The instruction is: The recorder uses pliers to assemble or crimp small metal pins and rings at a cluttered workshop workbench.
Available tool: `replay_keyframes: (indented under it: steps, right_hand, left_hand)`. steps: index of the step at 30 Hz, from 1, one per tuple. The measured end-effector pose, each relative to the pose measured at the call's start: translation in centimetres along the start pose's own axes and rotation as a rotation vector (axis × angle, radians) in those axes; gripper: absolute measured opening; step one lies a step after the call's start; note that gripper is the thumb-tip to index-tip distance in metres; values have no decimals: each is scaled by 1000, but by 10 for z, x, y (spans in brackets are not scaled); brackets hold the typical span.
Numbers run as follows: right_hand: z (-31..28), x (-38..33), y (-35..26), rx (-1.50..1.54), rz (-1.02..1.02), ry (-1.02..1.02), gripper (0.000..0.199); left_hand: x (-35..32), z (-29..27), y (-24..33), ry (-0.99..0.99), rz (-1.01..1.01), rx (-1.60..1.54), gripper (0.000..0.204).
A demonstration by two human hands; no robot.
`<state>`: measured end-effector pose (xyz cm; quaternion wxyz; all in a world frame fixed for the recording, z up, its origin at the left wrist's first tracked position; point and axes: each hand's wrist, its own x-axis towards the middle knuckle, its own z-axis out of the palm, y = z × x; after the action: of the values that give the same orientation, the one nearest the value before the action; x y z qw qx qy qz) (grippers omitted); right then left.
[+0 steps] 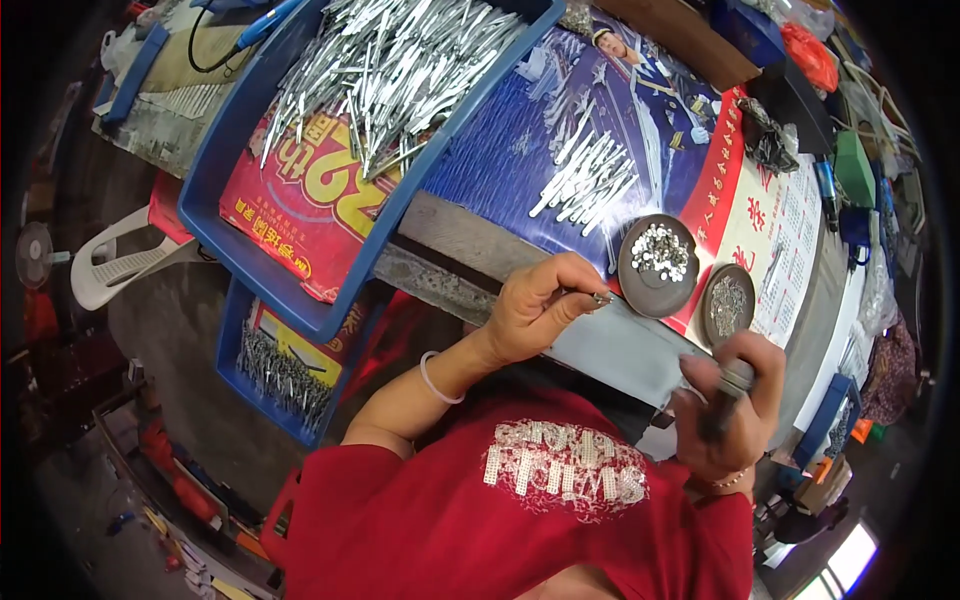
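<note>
Metal piece, small and slim, is pinched between thumb and forefinger of the left hand, just left of the brown dish that holds pale discs, and slightly nearer the body. Nearer the body and to the right of that dish, the right hand is curled round a dark tool; blur hides its exact kind.

One piece appears to be mid-handling. Beyond the dish, to its left, loose silver strips lie on the bench in a modest batch. Farther left of the dish, the large blue tray carries a far bigger heap, so much seems left if those strips are unworked. Well left of the dish and nearer the body, a smaller blue tray holds densely packed metal parts, perhaps a finished lot; which batch is done cannot be told.
</note>
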<state>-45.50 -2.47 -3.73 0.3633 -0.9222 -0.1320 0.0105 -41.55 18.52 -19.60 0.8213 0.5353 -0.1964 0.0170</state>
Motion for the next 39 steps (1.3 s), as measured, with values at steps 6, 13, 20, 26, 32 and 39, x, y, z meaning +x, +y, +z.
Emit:
replay_keyframes:
  steps: [6, 13, 20, 26, 32, 39]
  right_hand:
    - [6, 29, -2, -205, -281, -26, 28]
    - [5, 30, 8, -175, -79, -242, 23]
    - [12, 3, 34, -113, -26, -233, 31]
    - [8, -14, 42, -188, -114, -278, 44]
    - [1, -24, 47, -201, -109, -324, 50]
    - [-6, -27, 45, -230, -133, -354, 47]
  left_hand:
    - [4, -5, 1, -72, 40, 93, 12]
    - [1, 1, 5, 16, -39, -51, 7]
    - [5, 26, 35, 240, -555, -552, 11]
    - [0, 32, 41, 176, -679, -595, 11]
    - [-4, 43, 47, 176, -732, -519, 12]
    - [-8, 43, 47, 123, -735, -400, 12]
